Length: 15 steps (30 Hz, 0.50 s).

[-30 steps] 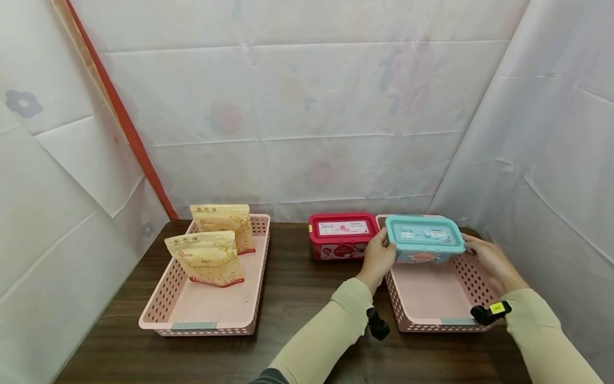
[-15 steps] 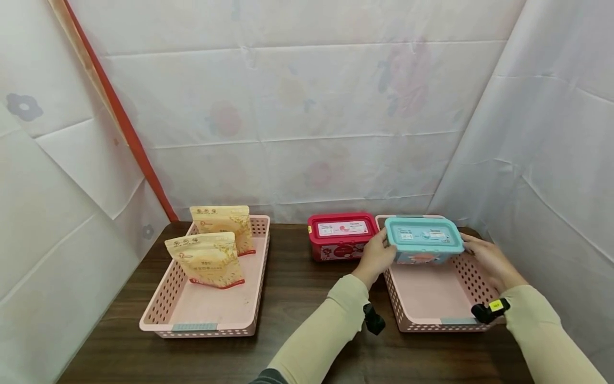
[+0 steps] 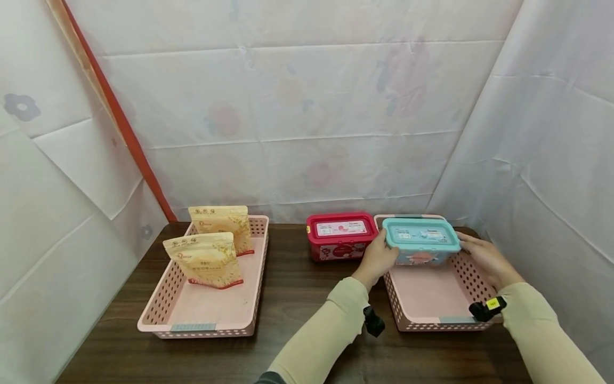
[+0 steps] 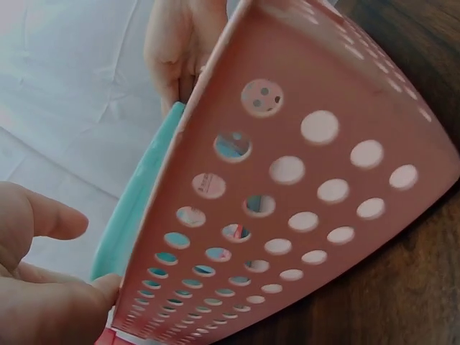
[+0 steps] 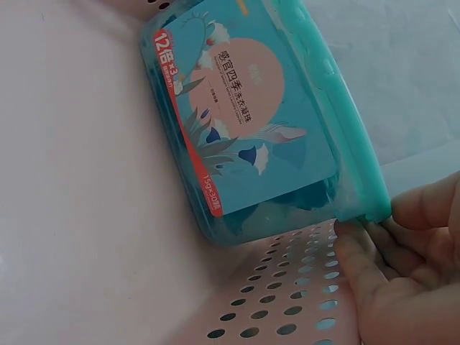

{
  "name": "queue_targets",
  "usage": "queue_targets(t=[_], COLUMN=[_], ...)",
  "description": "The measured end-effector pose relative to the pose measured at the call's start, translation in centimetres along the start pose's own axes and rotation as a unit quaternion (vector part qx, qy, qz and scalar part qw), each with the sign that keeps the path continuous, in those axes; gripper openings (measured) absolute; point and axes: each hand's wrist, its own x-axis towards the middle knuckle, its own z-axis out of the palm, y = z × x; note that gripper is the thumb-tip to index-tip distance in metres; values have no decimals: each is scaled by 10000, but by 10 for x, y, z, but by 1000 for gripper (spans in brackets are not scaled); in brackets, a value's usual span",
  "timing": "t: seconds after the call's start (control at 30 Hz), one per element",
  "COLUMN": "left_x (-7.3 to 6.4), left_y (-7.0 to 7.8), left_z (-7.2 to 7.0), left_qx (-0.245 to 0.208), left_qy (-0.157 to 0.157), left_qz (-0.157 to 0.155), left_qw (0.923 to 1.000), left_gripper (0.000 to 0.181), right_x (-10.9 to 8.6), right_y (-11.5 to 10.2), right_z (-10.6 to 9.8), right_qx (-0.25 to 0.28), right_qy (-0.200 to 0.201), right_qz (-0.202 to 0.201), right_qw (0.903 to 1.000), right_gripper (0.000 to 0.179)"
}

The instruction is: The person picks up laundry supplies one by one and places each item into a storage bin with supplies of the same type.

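Observation:
A laundry pod box [image 3: 422,240] with a turquoise lid is inside the back part of the right pink basket [image 3: 408,324]. My left hand [image 3: 376,261] holds its left end over the basket's side. In the left wrist view a fingertip touches the lid's edge at the rim. My right hand [image 3: 486,260] pinches the lid's right end. The right wrist view shows the thumb on the lid and fingers under its edge. Whether the box's base touches the basket floor I cannot tell. A red box [image 3: 341,234] stands just left of that basket, close to my left hand.
On the left side of the dark wooden table [image 3: 288,314], another pink basket [image 3: 225,314] holds two yellow pouches, a front one [image 3: 206,261] and a back one [image 3: 225,226]. A white patterned cloth [image 3: 297,106] encloses the table's back and sides.
The turquoise-lidded laundry pod box sits very slightly lower in the basket, with both hands still on its ends. The red box and the pouches stay in place.

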Motion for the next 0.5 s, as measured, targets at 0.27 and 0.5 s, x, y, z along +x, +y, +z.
queue_targets(t=[0.27, 0.5], left_x=[-3, -3], left_y=[-8, -11], left_z=[1, 1], left_qx=[-509, -405], left_qy=[-229, -227], left_qz=[333, 374], left_qw=[9979, 9982], left_gripper=[73, 74], right_x=[0, 1], right_y=[0, 2], right_z=[1, 0], right_qx=[4, 26], right_qy=[81, 32], right_qz=[-112, -143], right_qw=[9999, 9999], right_gripper=[57, 56])
